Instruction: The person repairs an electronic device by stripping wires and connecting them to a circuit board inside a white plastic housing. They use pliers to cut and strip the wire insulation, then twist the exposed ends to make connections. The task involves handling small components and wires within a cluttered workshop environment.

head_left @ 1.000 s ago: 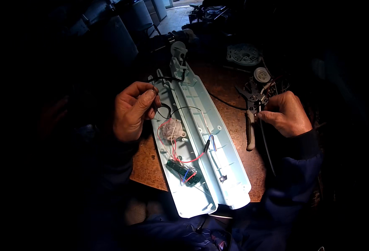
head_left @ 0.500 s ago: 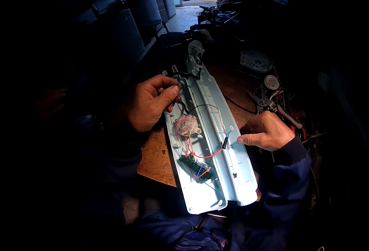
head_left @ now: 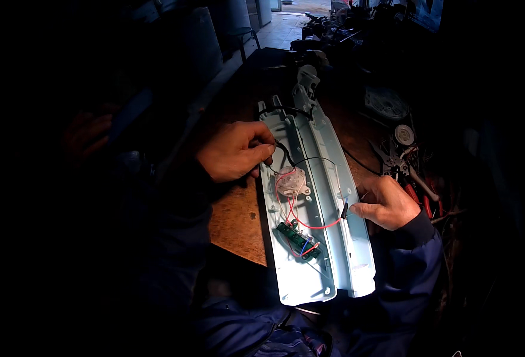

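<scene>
Two long pale plastic housing halves (head_left: pixel 301 279) lie open lengthwise, wired inside. The left half holds a round translucent component (head_left: pixel 292 182) and a green circuit board (head_left: pixel 293 237) with red, white and blue leads. My left hand (head_left: pixel 235 153) pinches a thin dark wire near a black cable (head_left: pixel 285 149); its fingertips partly hide the grip. My right hand (head_left: pixel 387 203) grips the housing's right edge, thumb on top beside a black-sleeved wire joint (head_left: pixel 344 209), other fingers partly hidden.
Pliers (head_left: pixel 393 157), red-handled tools (head_left: pixel 427 202), a white disc (head_left: pixel 404 134) and a round slotted part (head_left: pixel 386 102) lie right on the wooden table (head_left: pixel 238 220). Dark clutter (head_left: pixel 328 30) and a stool (head_left: pixel 243 34) stand behind. A dim hand-like shape (head_left: pixel 90 134) shows at left, unclear.
My right hand has left the pliers and cable and moved down-left to the housing's edge. My left hand and housing appear farther right in the picture, as the view has shifted.
</scene>
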### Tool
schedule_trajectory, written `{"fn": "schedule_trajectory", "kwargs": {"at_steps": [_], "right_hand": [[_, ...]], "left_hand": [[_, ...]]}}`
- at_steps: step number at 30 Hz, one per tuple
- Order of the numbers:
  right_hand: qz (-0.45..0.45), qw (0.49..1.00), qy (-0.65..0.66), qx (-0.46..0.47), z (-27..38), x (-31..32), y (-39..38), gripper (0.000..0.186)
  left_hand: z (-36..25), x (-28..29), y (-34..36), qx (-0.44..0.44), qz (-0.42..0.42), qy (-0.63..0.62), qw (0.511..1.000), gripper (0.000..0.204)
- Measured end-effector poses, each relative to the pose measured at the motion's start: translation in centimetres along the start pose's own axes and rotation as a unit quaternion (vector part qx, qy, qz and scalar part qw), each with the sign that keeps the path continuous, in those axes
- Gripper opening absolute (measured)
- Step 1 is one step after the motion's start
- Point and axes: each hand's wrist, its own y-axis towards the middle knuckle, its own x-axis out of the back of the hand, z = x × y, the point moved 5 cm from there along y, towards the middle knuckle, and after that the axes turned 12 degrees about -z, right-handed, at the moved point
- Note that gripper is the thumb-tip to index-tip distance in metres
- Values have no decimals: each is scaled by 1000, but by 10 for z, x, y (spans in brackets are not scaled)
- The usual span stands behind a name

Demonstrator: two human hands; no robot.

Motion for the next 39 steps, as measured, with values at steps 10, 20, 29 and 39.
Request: {"fn": "schedule_trajectory", "kwargs": {"at_steps": [10, 20, 29, 39], "right_hand": [[-10, 997, 73, -34, -9, -3, -4, 25], [-57, 994, 80, 46, -20, -8, -2, 30], [-160, 963, 160, 150, -43, -59, -10, 28], [-117, 946, 202, 225, -31, -89, -35, 66]], "left_hand": [[-1, -7, 3, -72, -19, 81, 994, 21], [-13, -22, -3, -150, -162, 296, 929, 18], [3, -25, 5, -198, -266, 361, 871, 20], [19, -2, 23, -144, -226, 380, 885, 21]]}}
